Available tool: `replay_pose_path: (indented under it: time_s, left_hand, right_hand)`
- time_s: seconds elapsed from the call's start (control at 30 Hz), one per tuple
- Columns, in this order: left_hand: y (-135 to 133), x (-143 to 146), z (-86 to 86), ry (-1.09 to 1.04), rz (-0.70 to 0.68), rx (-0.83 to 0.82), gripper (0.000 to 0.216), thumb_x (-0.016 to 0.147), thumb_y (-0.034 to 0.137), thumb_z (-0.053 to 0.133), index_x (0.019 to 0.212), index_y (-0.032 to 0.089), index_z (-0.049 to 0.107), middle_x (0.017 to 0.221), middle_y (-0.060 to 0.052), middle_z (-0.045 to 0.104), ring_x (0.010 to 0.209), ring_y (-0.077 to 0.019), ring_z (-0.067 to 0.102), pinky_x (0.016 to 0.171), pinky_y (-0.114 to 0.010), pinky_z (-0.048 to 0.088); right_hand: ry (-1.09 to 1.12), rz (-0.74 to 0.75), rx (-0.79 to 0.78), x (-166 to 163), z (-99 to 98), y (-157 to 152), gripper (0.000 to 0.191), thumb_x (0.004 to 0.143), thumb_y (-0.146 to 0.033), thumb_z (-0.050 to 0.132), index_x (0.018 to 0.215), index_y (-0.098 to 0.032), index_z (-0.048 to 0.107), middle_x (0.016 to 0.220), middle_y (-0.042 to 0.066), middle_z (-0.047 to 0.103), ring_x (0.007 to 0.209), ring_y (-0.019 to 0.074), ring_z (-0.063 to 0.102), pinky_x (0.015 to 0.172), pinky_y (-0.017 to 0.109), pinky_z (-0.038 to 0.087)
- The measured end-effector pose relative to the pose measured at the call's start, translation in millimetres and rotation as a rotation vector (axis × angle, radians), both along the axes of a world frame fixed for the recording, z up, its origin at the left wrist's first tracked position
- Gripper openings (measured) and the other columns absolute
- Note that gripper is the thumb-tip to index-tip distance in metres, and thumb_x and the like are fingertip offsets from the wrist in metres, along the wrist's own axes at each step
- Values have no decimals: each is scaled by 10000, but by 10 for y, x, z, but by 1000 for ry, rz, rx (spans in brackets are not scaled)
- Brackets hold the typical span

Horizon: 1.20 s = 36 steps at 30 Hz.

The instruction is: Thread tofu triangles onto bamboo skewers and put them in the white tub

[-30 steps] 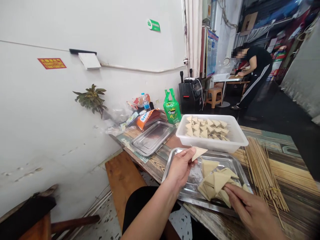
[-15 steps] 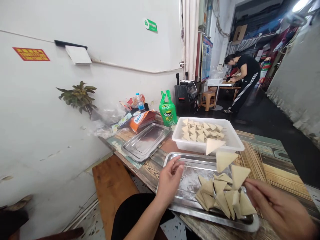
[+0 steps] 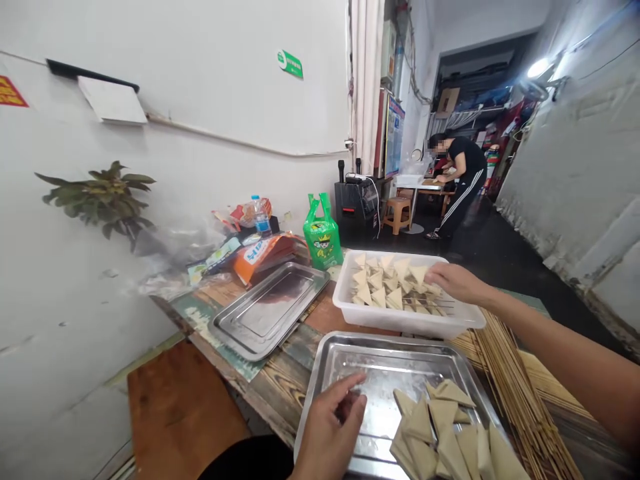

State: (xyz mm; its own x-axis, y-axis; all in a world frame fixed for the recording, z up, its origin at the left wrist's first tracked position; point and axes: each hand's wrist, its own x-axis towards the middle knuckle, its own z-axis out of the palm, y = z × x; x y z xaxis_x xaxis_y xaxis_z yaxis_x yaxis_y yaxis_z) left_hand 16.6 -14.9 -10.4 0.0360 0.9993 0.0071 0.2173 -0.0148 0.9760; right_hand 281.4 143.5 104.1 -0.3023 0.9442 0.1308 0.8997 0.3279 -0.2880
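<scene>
My right hand (image 3: 453, 281) is over the right side of the white plastic tub (image 3: 405, 327). Its fingers are pinched at the end of a skewer of pale triangular folded pieces (image 3: 401, 268), which lies among other such skewers in the tub. My left hand (image 3: 333, 423) hovers above the bare left part of a metal tray (image 3: 380, 383), fingers curved and apart, with nothing held. Loose pale triangles (image 3: 445, 427) are heaped on the tray's right side, close to the left hand. The skewer's tip is partly hidden by my fingers.
Bamboo skewers (image 3: 515, 387) lie right of the tray. A second metal tray (image 3: 273, 310), a green bag (image 3: 323, 240), an orange packet (image 3: 263, 257) and a water bottle (image 3: 261, 217) are to the left. A bent-over person (image 3: 463, 173) works at a table behind.
My right hand has moved forward and left from beside the tray, bringing the skewer of triangles into the tub. My left hand stays over the tray. The view has swung slightly right.
</scene>
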Motion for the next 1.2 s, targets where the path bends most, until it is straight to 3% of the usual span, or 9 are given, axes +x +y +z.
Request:
replay_pose_path:
  time_s: [0.2, 0.37, 0.5, 0.67, 0.83, 1.1, 1.13, 1.2]
  left_hand:
    - [15, -8, -174, -35, 40, 29, 382, 693, 440, 593, 967, 187, 678, 682, -46, 606, 624, -145, 517, 587, -242, 440]
    - [14, -25, -225, -3, 39, 65, 384, 683, 468, 590, 923, 188, 695, 773, -76, 658, 659, -158, 559, 633, -253, 476]
    - [17, -36, -228, -13, 56, 89, 370, 668, 478, 603, 890, 201, 705, 911, -93, 671, 747, -179, 590, 688, -258, 488]
    - [41, -35, -229, -60, 25, 27, 388, 647, 490, 622, 896, 204, 703, 734, -62, 662, 710, -186, 596, 633, -263, 496]
    - [95, -76, -175, -30, -58, -7, 423, 612, 515, 637, 895, 208, 704, 652, -35, 642, 658, -183, 592, 602, -264, 487]
    - [140, -85, -202, 16, -149, -4, 428, 661, 511, 601, 932, 189, 680, 618, 1, 607, 589, -147, 540, 543, -240, 417]
    - [135, -81, -201, 19, -165, -4, 403, 678, 503, 590, 934, 204, 676, 610, 11, 599, 580, -140, 533, 531, -233, 403]
    - [123, -65, -187, 18, -165, 4, 358, 694, 491, 582, 917, 226, 673, 607, 25, 592, 581, -133, 526, 521, -224, 385]
  right_hand:
    - [195, 65, -246, -158, 32, 330, 205, 861, -287, 505, 998, -154, 581, 1013, 39, 601, 847, 148, 590, 738, 337, 489]
    - [543, -52, -336, -160, 14, 412, 225, 851, -287, 522, 1011, -138, 573, 1002, 33, 597, 830, 154, 593, 699, 324, 500]
    - [887, -216, -399, -164, -55, 146, 214, 862, -290, 507, 991, -130, 565, 915, 24, 603, 715, 110, 593, 603, 268, 503]
    - [1291, -423, -480, -408, -256, -471, 204, 868, -283, 498, 992, -133, 557, 879, 19, 601, 662, 91, 582, 559, 244, 498]
    - [1659, -583, -442, -841, -375, -800, 238, 863, -281, 506, 1053, -141, 543, 990, 44, 592, 783, 129, 596, 655, 303, 509]
    - [2000, -795, -251, -1223, -238, -461, 286, 851, -295, 522, 1108, -169, 525, 1088, 62, 567, 875, 161, 584, 724, 353, 503]
    - [2023, -807, -240, -1262, -210, -423, 276, 870, -286, 492, 1112, -157, 523, 1077, 59, 570, 882, 161, 583, 728, 349, 499]
    - [2059, -821, -220, -1340, -154, -369, 334, 961, -206, 248, 1122, -57, 500, 1050, 58, 549, 933, 144, 572, 770, 350, 444]
